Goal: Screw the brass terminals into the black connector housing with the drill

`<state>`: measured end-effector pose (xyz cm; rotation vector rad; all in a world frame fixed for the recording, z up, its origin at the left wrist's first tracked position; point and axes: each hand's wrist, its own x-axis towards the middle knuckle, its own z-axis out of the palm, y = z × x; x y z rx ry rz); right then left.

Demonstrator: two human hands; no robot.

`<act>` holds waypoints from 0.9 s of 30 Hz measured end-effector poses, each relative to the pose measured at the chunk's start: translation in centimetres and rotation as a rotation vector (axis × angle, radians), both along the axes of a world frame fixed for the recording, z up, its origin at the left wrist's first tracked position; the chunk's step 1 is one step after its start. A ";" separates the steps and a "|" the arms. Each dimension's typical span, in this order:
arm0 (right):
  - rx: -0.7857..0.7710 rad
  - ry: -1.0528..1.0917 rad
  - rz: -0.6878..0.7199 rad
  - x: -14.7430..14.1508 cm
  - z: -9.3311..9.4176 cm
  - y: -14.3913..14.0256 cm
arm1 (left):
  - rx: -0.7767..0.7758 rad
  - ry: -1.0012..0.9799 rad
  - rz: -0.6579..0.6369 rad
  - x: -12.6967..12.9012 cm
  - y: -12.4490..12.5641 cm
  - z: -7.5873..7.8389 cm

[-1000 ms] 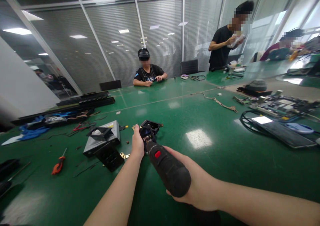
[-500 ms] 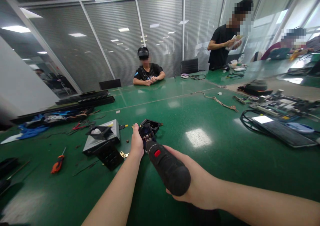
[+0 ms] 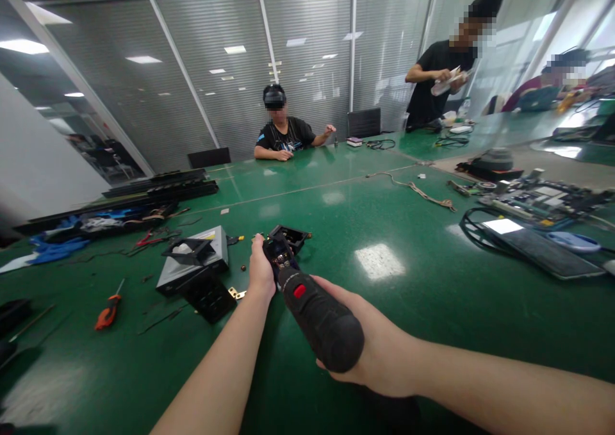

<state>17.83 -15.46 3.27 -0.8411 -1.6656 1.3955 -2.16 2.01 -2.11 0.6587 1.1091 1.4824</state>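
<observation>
My right hand (image 3: 369, 332) is wrapped round a black power drill (image 3: 321, 320) with a red button on top. The drill points away from me, its front end at a small dark device (image 3: 278, 249) with metal parts inside. My left hand (image 3: 262, 268) is closed on the left side of that device; most of its fingers are hidden behind it. Just beyond, an open black plastic frame (image 3: 291, 235) touches or overlaps the device; I cannot tell which. Left of my left hand lie a black plate with holes (image 3: 209, 297) and a small brass bracket (image 3: 236, 293).
A silver box-shaped drive (image 3: 218, 249) carries a black bracket (image 3: 189, 250). An orange-handled screwdriver (image 3: 108, 312) lies at left. Circuit boards (image 3: 542, 195) and a black tablet-like slab (image 3: 533, 249) are at right. Two people, one seated (image 3: 288, 134) and one standing (image 3: 439, 70), are across the green table (image 3: 408, 371).
The seated person has raised a hand out to the side. The standing person leans further right. My hands, the drill and the device hold nearly the same pose.
</observation>
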 end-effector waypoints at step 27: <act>0.004 -0.068 -0.008 0.2 0.2 0.3 | 0.008 0.044 0.035 -0.1 0.2 -0.3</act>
